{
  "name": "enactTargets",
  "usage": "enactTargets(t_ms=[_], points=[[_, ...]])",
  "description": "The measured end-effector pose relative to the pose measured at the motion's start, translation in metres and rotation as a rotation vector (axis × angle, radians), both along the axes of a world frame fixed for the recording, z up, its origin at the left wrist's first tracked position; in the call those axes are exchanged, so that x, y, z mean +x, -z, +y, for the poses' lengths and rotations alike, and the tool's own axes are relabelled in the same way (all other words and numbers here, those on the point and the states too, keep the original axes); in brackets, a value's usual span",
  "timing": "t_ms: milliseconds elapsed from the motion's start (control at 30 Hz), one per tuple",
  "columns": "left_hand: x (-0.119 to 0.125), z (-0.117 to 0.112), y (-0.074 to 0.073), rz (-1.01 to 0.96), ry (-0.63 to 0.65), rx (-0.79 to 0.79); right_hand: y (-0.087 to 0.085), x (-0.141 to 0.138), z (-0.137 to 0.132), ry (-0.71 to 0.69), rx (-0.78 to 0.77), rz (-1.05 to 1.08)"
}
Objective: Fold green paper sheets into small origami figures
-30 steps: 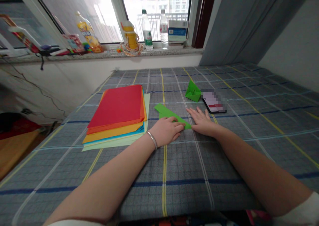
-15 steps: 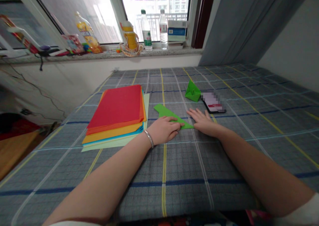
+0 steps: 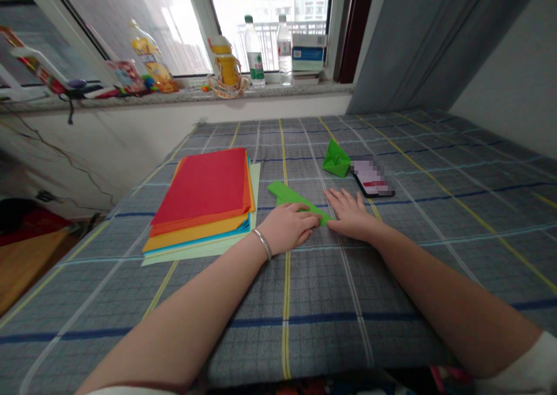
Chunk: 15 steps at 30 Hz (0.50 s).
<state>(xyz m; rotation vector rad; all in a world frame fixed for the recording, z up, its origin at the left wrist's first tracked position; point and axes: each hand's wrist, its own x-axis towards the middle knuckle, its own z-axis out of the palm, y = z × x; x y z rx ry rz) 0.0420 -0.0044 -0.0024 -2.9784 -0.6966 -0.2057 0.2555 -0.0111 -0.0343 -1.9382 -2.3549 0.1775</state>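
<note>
Checked blue-grey bedspread (image 3: 313, 302) fills my feed, with plastic bottles (image 3: 255, 53) on a windowsill (image 3: 187, 97) beyond it. From here, I see the left hand (image 3: 287, 228) lying palm down across a folded green paper strip (image 3: 289, 195). The right hand (image 3: 350, 215) is flat as well, its fingers spread and its fingertips at the strip's pointed end. Neither hand pinches: they press rather than grip, close together but apart. The strip lies on the bedspread between a stack of coloured paper (image 3: 200, 192) and a green paper boat (image 3: 336, 160), with a phone (image 3: 369, 177) just past the right hand.

I see three risks. The soft bedding gives under pressure, so any crease pressed here could turn out weak or crooked. Uneven pressure could make the strip slip on the cloth. The metal bangle (image 3: 262, 244) sits near the stack's edge, so a sideways sweep could knock sheets out of line, while a forward slide of the right hand could catch the boat or phone.
</note>
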Motion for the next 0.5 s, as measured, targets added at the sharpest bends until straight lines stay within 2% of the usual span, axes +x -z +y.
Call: enactTargets(t_ms=[300, 500], points=[[-0.010, 0.008, 0.003, -0.044, 0.040, -0.056, -0.005, 0.012, 0.001, -0.051, -0.087, 0.018], [-0.011, 0.008, 0.002, -0.111, 0.003, -0.091, -0.006, 0.020, 0.002, -0.127, 0.005, 0.043]])
